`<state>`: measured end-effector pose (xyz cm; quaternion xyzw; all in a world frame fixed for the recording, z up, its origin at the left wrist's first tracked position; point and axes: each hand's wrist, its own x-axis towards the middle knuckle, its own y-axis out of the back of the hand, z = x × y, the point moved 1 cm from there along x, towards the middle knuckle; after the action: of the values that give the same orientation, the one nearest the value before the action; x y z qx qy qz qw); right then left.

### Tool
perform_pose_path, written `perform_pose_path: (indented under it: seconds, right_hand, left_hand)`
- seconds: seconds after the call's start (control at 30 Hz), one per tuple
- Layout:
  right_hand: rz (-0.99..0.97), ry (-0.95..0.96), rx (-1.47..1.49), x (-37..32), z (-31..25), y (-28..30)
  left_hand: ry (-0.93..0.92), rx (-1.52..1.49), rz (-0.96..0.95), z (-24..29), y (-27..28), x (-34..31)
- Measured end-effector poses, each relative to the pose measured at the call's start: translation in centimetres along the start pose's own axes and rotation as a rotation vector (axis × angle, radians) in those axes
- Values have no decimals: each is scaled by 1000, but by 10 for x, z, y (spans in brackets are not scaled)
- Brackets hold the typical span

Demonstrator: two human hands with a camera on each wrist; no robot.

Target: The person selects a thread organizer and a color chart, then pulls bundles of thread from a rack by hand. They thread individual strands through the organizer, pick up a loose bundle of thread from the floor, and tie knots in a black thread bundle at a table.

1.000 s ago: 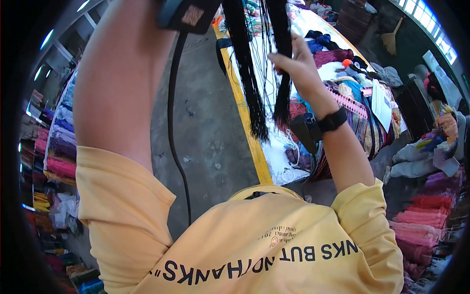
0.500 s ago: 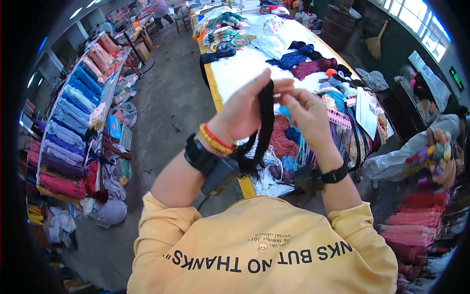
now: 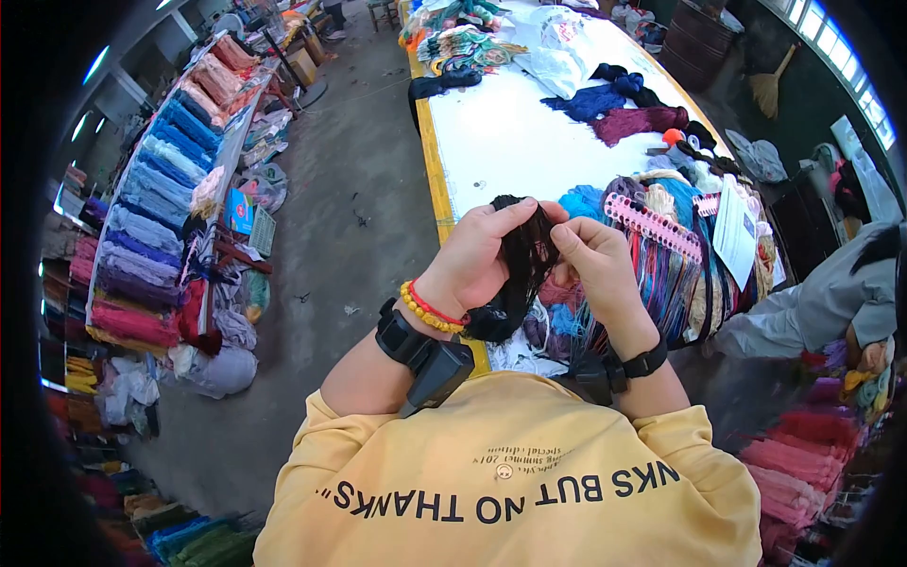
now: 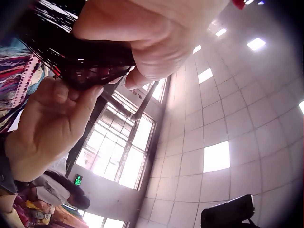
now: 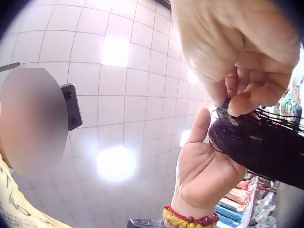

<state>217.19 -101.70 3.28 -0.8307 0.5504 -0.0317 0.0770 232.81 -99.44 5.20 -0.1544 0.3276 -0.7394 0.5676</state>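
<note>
A skein of black thread point(image 3: 525, 248) is held between the two hands in front of the chest. The left hand point(image 3: 475, 255), with a red and yellow bracelet, holds the skein across its palm, thumb over the strands. The right hand point(image 3: 602, 269) pinches strands at the skein's edge between thumb and fingertips. In the right wrist view the right hand point(image 5: 242, 57) pinches the gathered end of the black thread point(image 5: 266, 142) above the left palm point(image 5: 209, 171). The left wrist view shows the right hand point(image 4: 52, 123) touching the thread's lower side.
A long white table point(image 3: 501, 132) with a yellow edge carries blue, maroon and multicoloured yarn, plus a pink-edged card point(image 3: 652, 227). On the left stands a rack of coloured skeins point(image 3: 156, 189). A person in grey point(image 3: 803, 293) is at the right.
The raised left arm has come down and the long hanging black threads are now a gathered bundle. Both hands have moved together around it, lower than half a second ago.
</note>
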Motion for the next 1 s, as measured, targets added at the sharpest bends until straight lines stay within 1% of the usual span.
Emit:
perform_pose_path:
  seconds: [0.07, 0.2, 0.27, 0.3, 0.33, 0.43, 0.53, 0.63, 0.7, 0.9, 1.0]
  right_hand:
    - [7, -2, 24, 1, 5, 2]
    - [38, 41, -19, 1, 8, 3]
    - [58, 43, -99, 0, 10, 4]
    - [80, 47, -138, 0, 11, 3]
    - [104, 50, -176, -1, 11, -1]
    - [216, -47, 19, -2, 7, -21]
    - [267, -5, 121, 2, 17, -38]
    - [334, -3, 53, 2, 15, -54]
    - [374, 1, 28, 3, 15, -64]
    - [469, 61, -4, 6, 20, -88]
    - [512, 74, -87, 11, 17, -101]
  left_hand:
    - [-40, 12, 60, 2, -1, 5]
    - [-33, 98, 42, 1, 5, 16]
    - [-26, 128, 15, 1, 10, 23]
    - [-18, 164, 32, 4, 11, 24]
    - [4, 163, 19, 8, 14, 26]
    - [59, 164, -31, 22, 26, 32]
    - [122, 135, -112, 35, 39, 37]
    - [155, 97, -173, 41, 50, 37]
    - [156, 134, -206, 44, 59, 36]
    - [130, 185, -271, 55, 74, 31]
    - [105, 206, -301, 62, 81, 27]
